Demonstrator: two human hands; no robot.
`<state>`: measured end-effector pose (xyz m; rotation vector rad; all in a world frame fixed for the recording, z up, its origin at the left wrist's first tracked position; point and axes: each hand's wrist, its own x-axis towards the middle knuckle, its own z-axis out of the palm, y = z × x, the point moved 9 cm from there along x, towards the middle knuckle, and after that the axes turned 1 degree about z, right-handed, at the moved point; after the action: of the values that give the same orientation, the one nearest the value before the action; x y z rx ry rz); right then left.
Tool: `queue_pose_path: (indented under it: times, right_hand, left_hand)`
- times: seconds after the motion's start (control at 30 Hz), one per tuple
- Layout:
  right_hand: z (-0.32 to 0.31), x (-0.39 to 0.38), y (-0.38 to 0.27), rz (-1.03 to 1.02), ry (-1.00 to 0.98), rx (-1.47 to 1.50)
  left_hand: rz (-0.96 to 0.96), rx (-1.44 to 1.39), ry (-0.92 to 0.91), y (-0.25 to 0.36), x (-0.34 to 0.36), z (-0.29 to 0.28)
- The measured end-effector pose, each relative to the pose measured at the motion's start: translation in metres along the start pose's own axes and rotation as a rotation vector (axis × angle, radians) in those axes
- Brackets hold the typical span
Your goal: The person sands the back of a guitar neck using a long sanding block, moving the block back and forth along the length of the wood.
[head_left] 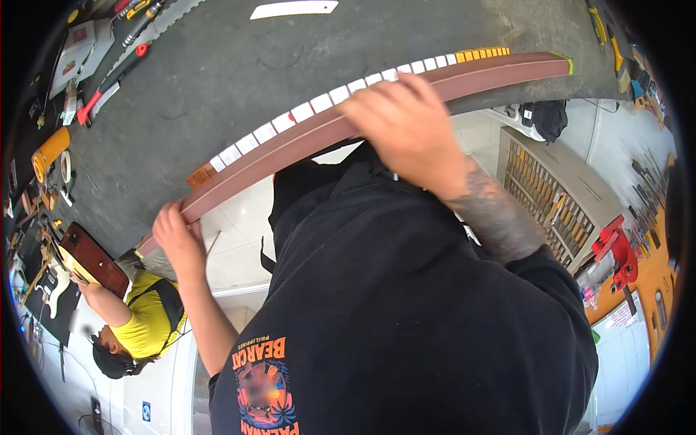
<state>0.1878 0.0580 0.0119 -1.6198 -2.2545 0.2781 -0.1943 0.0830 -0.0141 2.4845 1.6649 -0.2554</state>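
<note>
A long, straight-sided reddish-brown bar lies along the near edge of the dark worktable, bent into a curve by the lens. My left hand is wrapped round it close to its left end. Past the middle of its length, my right hand grips over it with curled fingers, slightly blurred. Just beyond the bar runs a row of white rectangular pieces, with several yellow ones at the right and an orange-brown block at the left. What lies under the bar is hidden.
The dark tabletop carries a white blade-like strip at the far side. Red-handled tools and an orange cylinder are at the left. A co-worker in yellow works at left; a rack and red vise-like tool stand right.
</note>
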Motion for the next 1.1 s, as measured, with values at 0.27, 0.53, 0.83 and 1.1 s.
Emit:
queue_pose_path:
  times: [0.27, 0.53, 0.83, 1.1]
  right_hand:
    - [-0.065, -0.046, 0.149, 0.034, -0.112, -0.240]
    - [-0.005, 0.020, 0.022, 0.021, 0.008, 0.053]
    - [-0.073, -0.025, 0.158, -0.003, -0.121, -0.088]
    - [-0.003, 0.010, 0.014, -0.047, 0.018, 0.038]
  left_hand:
    - [0.265, -0.125, 0.067, 0.184, 0.085, -0.030]
    - [0.139, -0.010, 0.035, 0.016, 0.039, -0.013]
    - [0.199, -0.088, 0.048, 0.173, 0.092, -0.027]
    - [0.066, -0.014, 0.078, -0.008, 0.021, -0.010]
